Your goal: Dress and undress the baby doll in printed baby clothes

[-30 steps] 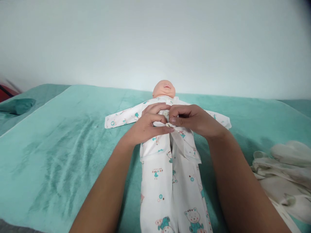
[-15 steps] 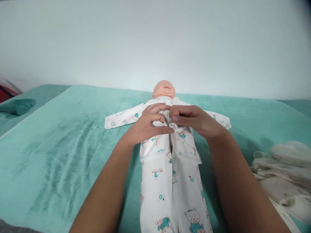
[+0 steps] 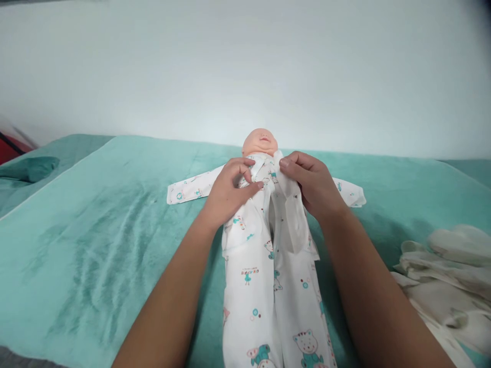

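Our right hand (image 3: 312, 181) has thumb and fingertips pinched together on the edge of the front flap (image 3: 288, 186), lifting it so its plain underside shows. Our left hand (image 3: 230, 197) rests on the left side of the shirt (image 3: 240, 230), thumb and forefinger curled near the middle; we cannot tell whether they clamp any cloth.

The shirt lies on the doll, sleeves spread left and right, and the printed trousers (image 3: 253, 291) lie below it. What remains undone is the front: the right flap is raised, with a gap below the chest. We cannot make out every fastening.

The doll lies face up mid-scene on the green cover (image 3: 115, 230), its long axis running near to far, head (image 3: 260, 142) at the far end by the wall (image 3: 245, 71). Crumpled pale cloth (image 3: 452, 286) sits near right.
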Demonstrator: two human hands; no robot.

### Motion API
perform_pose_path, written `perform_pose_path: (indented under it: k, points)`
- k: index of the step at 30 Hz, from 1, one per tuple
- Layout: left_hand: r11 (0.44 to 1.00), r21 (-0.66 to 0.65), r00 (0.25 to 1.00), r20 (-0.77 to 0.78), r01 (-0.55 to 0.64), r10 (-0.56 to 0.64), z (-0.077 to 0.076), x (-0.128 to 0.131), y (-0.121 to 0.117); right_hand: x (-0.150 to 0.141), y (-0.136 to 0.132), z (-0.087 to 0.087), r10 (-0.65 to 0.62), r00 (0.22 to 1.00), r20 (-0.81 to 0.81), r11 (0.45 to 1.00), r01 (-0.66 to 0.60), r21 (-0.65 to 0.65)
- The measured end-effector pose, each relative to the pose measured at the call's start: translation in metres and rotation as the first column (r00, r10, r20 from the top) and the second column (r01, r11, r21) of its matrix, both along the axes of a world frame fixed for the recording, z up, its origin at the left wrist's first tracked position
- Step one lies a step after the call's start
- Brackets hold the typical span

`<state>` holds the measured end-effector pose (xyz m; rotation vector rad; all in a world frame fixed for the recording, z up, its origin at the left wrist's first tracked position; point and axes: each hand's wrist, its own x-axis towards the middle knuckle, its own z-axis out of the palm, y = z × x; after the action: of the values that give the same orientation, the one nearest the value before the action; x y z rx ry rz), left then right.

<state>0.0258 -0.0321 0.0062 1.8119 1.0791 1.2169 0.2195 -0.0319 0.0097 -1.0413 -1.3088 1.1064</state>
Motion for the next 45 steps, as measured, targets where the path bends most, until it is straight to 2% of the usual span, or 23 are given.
perform_pose_path:
  k: [4,8,12,14,18,22,25,28,30,31,32,33,34,36,38,40,42,45]
  points:
    - [0.986,0.040,0.986,-0.028,-0.161,0.162,-0.004,0.004,0.003,-0.001,0.003,-0.004,-0.016,1.000,0.010,0.999,0.016,0.045]
    - [0.945,-0.070,0.946,0.034,-0.320,0.323,-0.002,0.000,0.007,-0.001,0.003,-0.004,-0.012,1.000,0.025,0.996,0.010,0.084]
    - [0.831,-0.269,0.849,0.079,-0.487,0.523,0.002,-0.018,0.013,0.004,0.003,-0.001,-0.091,0.995,0.049,0.990,0.085,0.115]
    - [0.776,-0.297,0.806,0.031,-0.557,0.591,0.001,-0.030,0.017,0.010,0.007,-0.002,-0.139,0.989,0.053,0.982,0.131,0.135]
    - [0.766,-0.085,0.761,-0.226,-0.637,0.608,-0.001,-0.053,0.023,0.030,0.018,-0.009,-0.194,0.978,0.072,0.977,0.186,0.105]
    - [0.733,0.116,0.585,-0.526,-0.670,0.618,-0.003,-0.069,0.023,0.056,0.014,-0.022,-0.229,0.967,0.110,0.972,0.234,-0.027]
    - [0.720,0.155,0.487,-0.639,-0.677,0.596,-0.003,-0.081,0.020,0.089,0.000,-0.036,-0.281,0.936,0.210,0.937,0.315,-0.150]
    - [0.710,0.165,0.448,-0.673,-0.684,0.588,-0.001,-0.089,0.018,0.124,-0.013,-0.047,-0.392,0.821,0.414,0.865,0.483,-0.139]
    - [0.711,0.200,0.471,-0.625,-0.675,0.623,0.000,-0.088,0.018,0.133,-0.019,-0.050,-0.533,0.617,0.579,0.747,0.664,-0.019]
    - [0.726,0.223,0.509,-0.582,-0.650,0.634,0.000,-0.084,0.018,0.131,-0.021,-0.051,-0.595,0.504,0.626,0.690,0.719,0.077]
    - [0.757,0.245,0.563,-0.540,-0.606,0.625,0.000,-0.079,0.019,0.123,-0.022,-0.051,-0.639,0.418,0.646,0.656,0.734,0.175]
    - [0.800,0.263,0.624,-0.512,-0.540,0.590,-0.002,-0.073,0.020,0.112,-0.024,-0.051,-0.667,0.375,0.644,0.653,0.710,0.264]
    - [0.845,0.276,0.679,-0.504,-0.459,0.533,-0.005,-0.066,0.021,0.098,-0.024,-0.051,-0.678,0.376,0.631,0.678,0.651,0.341]
    - [0.909,0.287,0.729,-0.545,-0.302,0.414,-0.013,-0.052,0.024,0.067,-0.024,-0.052,-0.621,0.453,0.640,0.779,0.444,0.442]
    - [0.929,0.290,0.695,-0.618,-0.232,0.366,-0.022,-0.041,0.028,0.045,-0.020,-0.055,-0.507,0.515,0.691,0.854,0.192,0.484]
    - [0.924,0.282,0.622,-0.683,-0.258,0.382,-0.028,-0.035,0.032,0.038,-0.013,-0.059,-0.432,0.509,0.745,0.872,0.025,0.489]
    - [0.912,0.268,0.560,-0.723,-0.312,0.404,-0.031,-0.035,0.036,0.044,-0.005,-0.063,-0.427,0.436,0.792,0.877,-0.016,0.481]
    - [0.886,0.239,0.515,-0.741,-0.398,0.431,-0.028,-0.041,0.039,0.062,0.004,-0.069,-0.445,0.320,0.836,0.886,0.020,0.464]
